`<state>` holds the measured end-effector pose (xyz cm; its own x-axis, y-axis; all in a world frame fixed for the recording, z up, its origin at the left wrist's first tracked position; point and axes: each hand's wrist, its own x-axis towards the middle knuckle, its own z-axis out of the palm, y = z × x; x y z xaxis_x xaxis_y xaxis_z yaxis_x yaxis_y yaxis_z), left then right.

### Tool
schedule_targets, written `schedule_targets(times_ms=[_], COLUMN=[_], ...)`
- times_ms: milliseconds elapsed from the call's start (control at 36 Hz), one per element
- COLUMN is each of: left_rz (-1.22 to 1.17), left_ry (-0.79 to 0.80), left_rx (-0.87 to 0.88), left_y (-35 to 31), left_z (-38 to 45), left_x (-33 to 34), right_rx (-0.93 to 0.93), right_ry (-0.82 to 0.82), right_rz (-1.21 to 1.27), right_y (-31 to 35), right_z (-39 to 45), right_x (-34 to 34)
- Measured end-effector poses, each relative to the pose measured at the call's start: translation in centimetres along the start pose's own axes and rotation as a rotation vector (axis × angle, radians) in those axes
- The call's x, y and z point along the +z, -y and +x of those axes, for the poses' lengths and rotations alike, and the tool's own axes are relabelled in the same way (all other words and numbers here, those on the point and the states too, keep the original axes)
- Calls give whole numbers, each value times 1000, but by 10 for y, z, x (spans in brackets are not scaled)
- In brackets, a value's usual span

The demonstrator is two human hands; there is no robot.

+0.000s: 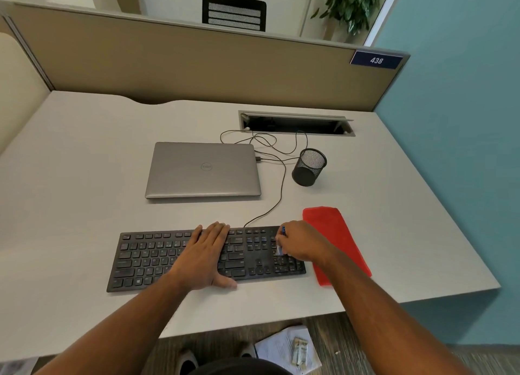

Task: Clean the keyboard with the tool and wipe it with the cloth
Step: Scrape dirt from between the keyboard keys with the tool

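Black keyboard near desk edge; left hand flat; right hand grip pinching tool.

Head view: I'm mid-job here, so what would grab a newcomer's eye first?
First the red cloth, lying flat on the desk at the right end of the black keyboard, partly under the right forearm. Next the hands: the left hand rests flat across the middle keys, while the right hand holds a small blue-tipped cleaning tool over the number pad. Behind sits a closed grey laptop.
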<state>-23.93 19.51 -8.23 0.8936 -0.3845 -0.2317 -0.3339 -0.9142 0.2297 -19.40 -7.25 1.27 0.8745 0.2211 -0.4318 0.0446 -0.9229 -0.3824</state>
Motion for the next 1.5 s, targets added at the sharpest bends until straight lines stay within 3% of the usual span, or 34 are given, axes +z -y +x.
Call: schedule_targets(times_ms=[56, 194, 444, 583, 833, 972, 1167, 1222, 1278, 1389, 1444, 1500], left_rz=[-2, -16, 5, 13, 1, -1, 4, 13, 13, 8, 6, 1], left_ry=[3, -6, 14, 17, 20, 13, -1, 3, 6, 9, 6, 7], left_rx=[2, 3, -2, -2, -2, 4, 5, 5, 3, 2, 2, 2], left_y=[0, 1, 1, 0, 0, 1, 1, 1, 0, 0, 0, 0], left_z=[0, 1, 0, 0, 0, 0, 0, 0, 0, -1, -1, 0], left_x=[1, 1, 1, 1, 0, 1, 1, 1, 0, 0, 0, 0], right_rx=[10, -2, -20, -37, 93, 129, 130, 126, 94, 69, 63, 63], right_ry=[0, -275, 42, -127, -59, -241, -5, 51, -6, -226, -216, -93], right_rz=[66, 74, 91, 113, 205, 390, 185, 227, 301, 191, 151, 107], right_y=[-4, -14, -21, -22, -21, -17, -15, -14, -11, -6, -7, -7], right_z=[0, -3, -14, -10, -13, -5, -5, -5, -5, -7, -8, -9], right_x=[-5, -9, -12, -12, 0, -2, 3, -2, -5, 1, 6, 3])
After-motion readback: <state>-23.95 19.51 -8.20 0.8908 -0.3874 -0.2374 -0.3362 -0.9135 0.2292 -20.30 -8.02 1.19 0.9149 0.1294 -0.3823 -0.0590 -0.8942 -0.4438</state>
